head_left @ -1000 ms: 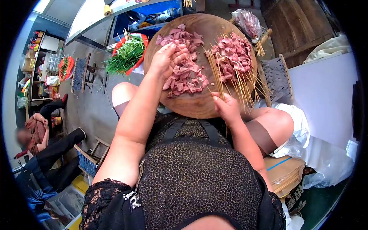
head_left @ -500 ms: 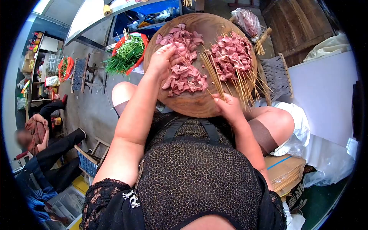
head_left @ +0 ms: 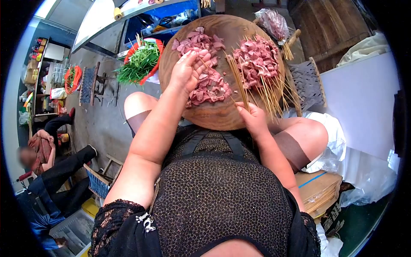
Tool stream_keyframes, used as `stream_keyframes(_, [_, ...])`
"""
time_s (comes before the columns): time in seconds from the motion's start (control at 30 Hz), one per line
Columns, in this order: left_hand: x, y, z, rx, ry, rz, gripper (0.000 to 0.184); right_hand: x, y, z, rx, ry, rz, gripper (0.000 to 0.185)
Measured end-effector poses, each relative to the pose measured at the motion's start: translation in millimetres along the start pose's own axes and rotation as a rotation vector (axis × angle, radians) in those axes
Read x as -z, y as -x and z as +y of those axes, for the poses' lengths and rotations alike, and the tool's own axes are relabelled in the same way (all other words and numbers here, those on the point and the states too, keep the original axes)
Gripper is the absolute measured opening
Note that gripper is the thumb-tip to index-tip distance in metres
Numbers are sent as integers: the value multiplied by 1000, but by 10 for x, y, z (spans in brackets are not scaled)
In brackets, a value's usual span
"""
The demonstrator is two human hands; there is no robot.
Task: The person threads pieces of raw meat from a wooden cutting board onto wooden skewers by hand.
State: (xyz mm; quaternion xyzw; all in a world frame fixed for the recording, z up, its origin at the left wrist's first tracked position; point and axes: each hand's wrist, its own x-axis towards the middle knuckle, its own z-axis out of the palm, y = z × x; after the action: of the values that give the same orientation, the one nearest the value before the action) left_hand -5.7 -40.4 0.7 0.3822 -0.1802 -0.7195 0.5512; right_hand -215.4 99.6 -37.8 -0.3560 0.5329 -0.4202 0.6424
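Sliced raw meat [head_left: 209, 88] lies in a loose pile on the left of a round wooden board [head_left: 209, 120]. My left hand [head_left: 188, 70] is over this pile, palm turned inward and fingers curled; what they pinch is too small to make out. Near the board's front edge, my right hand [head_left: 253, 118] is closed around a bundle of thin bamboo skewers [head_left: 238, 79]. One skewer [head_left: 233, 101] slants out of it toward the left hand. To the right lies a heap of meat threaded on skewers [head_left: 257, 60], their bare ends pointing toward me.
A red-rimmed basket of green vegetables [head_left: 141, 62] stands left of the board. A bagged bunch of skewers [head_left: 274, 23] lies beyond it at right. Woven stools [head_left: 306, 85] and a cardboard stack [head_left: 319, 192] are nearby. Other people [head_left: 40, 150] sit at far left.
My left hand has shifted slightly right over the loose meat and turned, showing more of its palm and fingers. My right hand stays almost in place with the skewers.
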Motion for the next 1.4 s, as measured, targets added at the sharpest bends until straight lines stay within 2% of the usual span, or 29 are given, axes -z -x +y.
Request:
stream_keyframes(0.23, [-26,98,-101,-15,-51,-26,15,11,7,-35,25,37,20,19])
stream_keyframes(0.3, [-8,69,-65,-50,-132,-104,15,10,22,-78,22,35,18,19])
stream_keyframes(0.37, [-9,46,17,-58,-168,-42,22,13,60,-64,11,34,13,19])
stream_keyframes(0.67, [-16,90,198,71,-211,-111,26,55,22,-77,42,56,-11,20])
stream_keyframes(0.73, [-61,109,155,49,-135,-52,24,34,29,-80,52,82,14,20])
stream_keyframes(0.97, [-55,114,8,-34,-133,-99,26,22,4,-34,68,53,14,19])
stream_keyframes(1.17, [-55,153,-23,49,-81,-159,25,14,-5,-24,61,37,22,19])
stream_keyframes(1.4, [-68,153,-54,136,-199,-182,26,7,6,-87,40,4,13,20])
